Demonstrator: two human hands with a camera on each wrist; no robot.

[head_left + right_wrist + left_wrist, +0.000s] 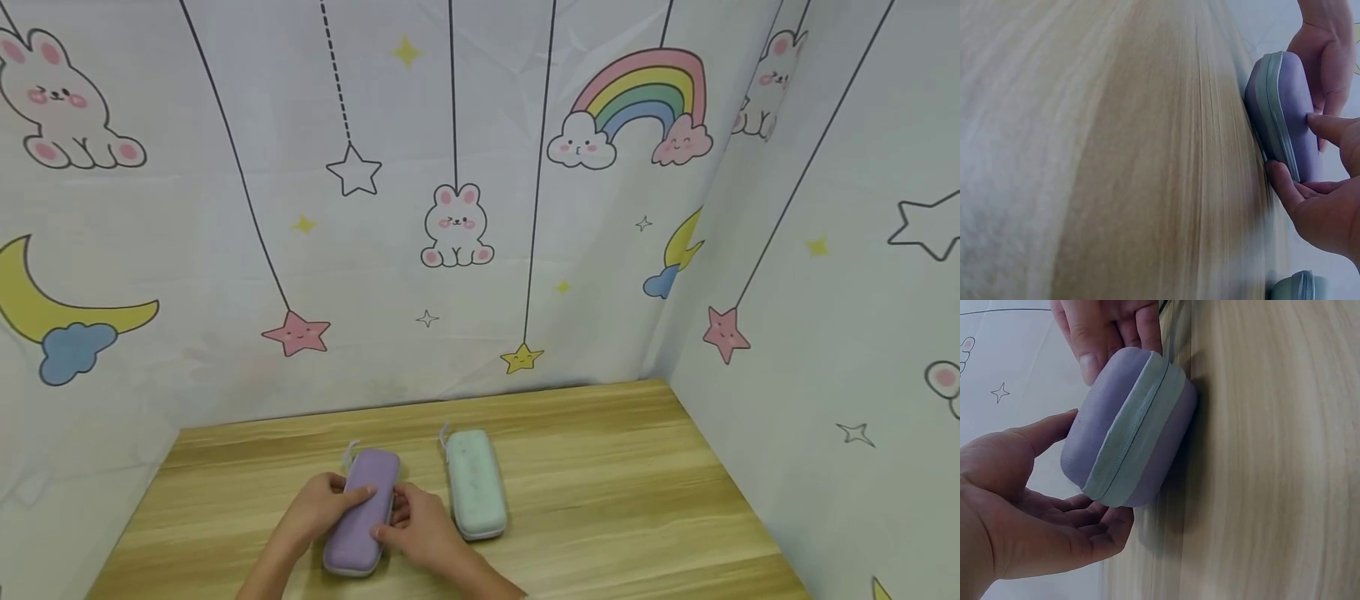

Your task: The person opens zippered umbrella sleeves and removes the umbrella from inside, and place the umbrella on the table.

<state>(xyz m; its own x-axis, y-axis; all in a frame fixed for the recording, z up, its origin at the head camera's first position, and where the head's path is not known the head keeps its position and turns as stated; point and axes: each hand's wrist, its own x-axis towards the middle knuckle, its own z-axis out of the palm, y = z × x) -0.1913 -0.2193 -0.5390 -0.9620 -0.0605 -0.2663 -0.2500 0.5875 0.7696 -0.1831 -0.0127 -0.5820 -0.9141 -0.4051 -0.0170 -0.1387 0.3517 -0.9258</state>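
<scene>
A long purple zip case (356, 540) lies at a slant on the wooden table, a pale zip band running round its side. My left hand (318, 504) holds its left side, thumb on the lid and fingers against the lower edge. From the right, my right hand (426, 527) grips the opposite side, its thumb over the top edge. In the left wrist view the case's rounded end (1110, 419) looks tilted and partly raised off the table. The zip runs closed along the parts that show. A mint-green zip case (477, 483) lies just right of my right hand, apart from it.
The wood-grain table (600, 467) extends to the right of both cases. Behind it hangs a white cloth wall (375, 275) printed with stars, rabbits and a rainbow; a similar wall (787, 400) stands along the right edge. Thin cord loops stick out from both cases' far ends.
</scene>
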